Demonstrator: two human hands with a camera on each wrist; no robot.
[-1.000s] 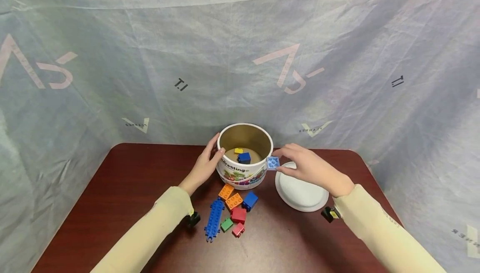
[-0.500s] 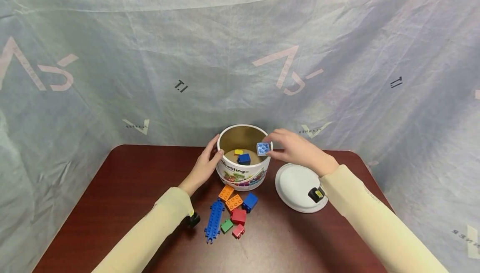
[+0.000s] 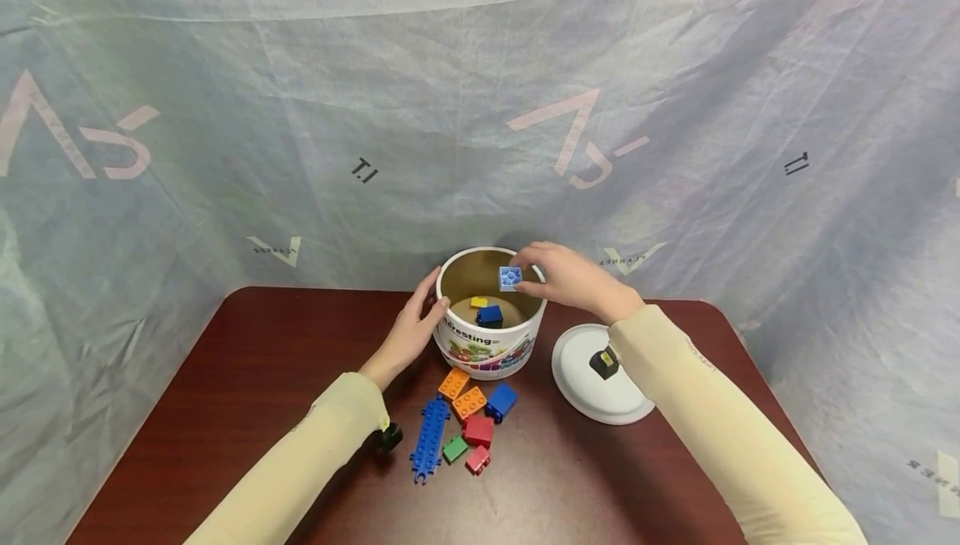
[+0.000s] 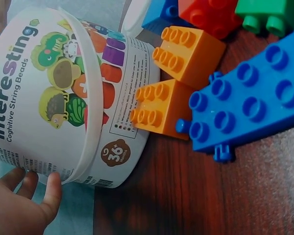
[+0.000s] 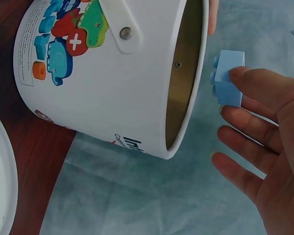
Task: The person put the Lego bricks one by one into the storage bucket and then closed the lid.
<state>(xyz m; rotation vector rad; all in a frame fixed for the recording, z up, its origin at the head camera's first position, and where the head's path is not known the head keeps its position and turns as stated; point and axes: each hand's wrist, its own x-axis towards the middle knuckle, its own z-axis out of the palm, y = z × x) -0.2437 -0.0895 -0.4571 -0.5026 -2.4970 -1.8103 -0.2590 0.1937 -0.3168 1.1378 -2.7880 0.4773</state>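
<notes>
Over the mouth of a white bucket (image 3: 491, 353), my right hand (image 3: 573, 278) pinches a light blue toy brick (image 3: 510, 278) between thumb and fingers. The right wrist view shows this brick (image 5: 230, 78) just outside the rim, its studs facing the bucket. My left hand (image 3: 408, 332) rests against the bucket's left side, fingers extended along the wall and thumb near the rim. A dark blue brick (image 3: 490, 317) and a yellow brick (image 3: 478, 302) lie on the bucket floor.
In front of the bucket lie two orange bricks (image 3: 469, 403), a blue brick (image 3: 502, 402), red bricks (image 3: 478, 430), a green brick (image 3: 454, 448) and a long blue base piece (image 3: 430, 438). A white lid (image 3: 585, 395) lies right of the bucket. A grey curtain (image 3: 420, 112) hangs behind.
My right hand has carried the light blue brick left and farther back, from beside the bucket's right rim to over its mouth. The left hand and bucket have stayed in place.
</notes>
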